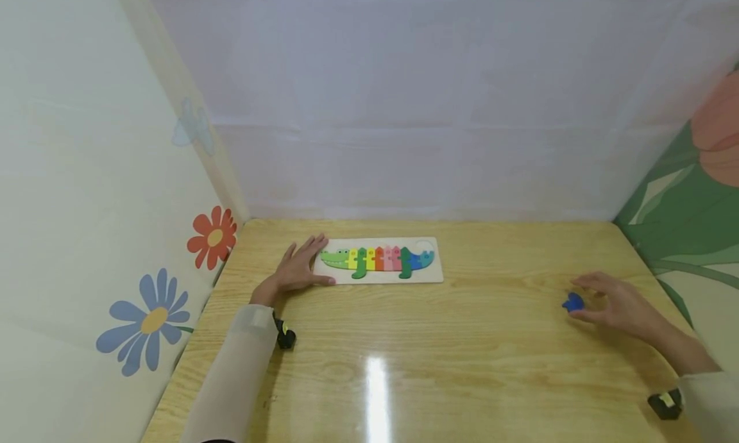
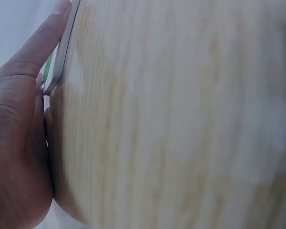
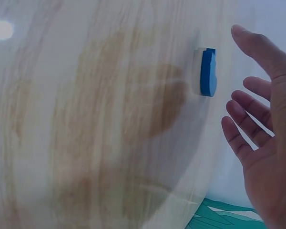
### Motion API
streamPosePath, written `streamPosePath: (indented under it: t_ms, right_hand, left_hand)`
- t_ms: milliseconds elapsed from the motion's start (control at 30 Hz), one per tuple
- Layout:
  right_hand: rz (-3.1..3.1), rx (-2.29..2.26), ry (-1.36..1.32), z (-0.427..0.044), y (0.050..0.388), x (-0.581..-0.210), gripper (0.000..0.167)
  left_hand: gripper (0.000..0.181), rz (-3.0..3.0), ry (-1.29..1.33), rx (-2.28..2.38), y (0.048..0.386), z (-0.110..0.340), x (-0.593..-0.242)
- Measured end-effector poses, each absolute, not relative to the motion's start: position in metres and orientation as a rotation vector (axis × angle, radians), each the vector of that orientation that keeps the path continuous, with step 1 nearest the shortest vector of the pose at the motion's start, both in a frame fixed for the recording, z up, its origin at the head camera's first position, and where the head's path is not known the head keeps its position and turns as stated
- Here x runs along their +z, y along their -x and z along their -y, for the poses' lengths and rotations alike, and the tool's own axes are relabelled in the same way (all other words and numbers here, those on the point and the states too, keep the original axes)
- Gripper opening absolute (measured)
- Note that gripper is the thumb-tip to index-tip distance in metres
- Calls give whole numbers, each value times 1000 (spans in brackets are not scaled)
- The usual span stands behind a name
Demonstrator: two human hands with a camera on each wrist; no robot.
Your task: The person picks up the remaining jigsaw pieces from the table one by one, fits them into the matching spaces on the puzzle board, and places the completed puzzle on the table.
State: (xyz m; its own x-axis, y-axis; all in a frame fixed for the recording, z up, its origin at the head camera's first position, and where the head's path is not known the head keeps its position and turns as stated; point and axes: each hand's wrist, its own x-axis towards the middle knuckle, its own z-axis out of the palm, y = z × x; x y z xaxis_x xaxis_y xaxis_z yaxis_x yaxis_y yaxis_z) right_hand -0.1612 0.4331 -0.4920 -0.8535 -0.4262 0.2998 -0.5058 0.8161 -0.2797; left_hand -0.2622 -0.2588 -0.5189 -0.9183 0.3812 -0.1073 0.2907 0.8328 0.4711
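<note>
A wooden crocodile puzzle (image 1: 378,259) with coloured pieces lies flat near the back of the table. A pale, outlined patch shows on its board above the blue tail. My left hand (image 1: 297,267) rests at the board's left end, with spread fingers at the far corner and the thumb on the near edge. In the left wrist view the thumb (image 2: 31,50) lies straight along the board's edge. Far to the right, a small blue puzzle piece (image 1: 574,302) lies on the table. My right hand (image 1: 620,305) is around it, thumb and fingers parted; the right wrist view shows a gap between them and the piece (image 3: 209,72).
The wood-grain table (image 1: 462,353) reaches back to a white cloth wall (image 1: 404,109). Flower-printed panels stand at the left (image 1: 75,193) and right (image 1: 681,199). A bright reflection falls on the table's near middle.
</note>
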Motion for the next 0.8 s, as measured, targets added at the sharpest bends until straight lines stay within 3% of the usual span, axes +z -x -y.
streamPosePath:
  t_ms: [800]
  right_hand:
    - [2709,546,-736,-440,165,-517,60]
  left_hand:
    - [115,-2826,-533,700,260,259,-518]
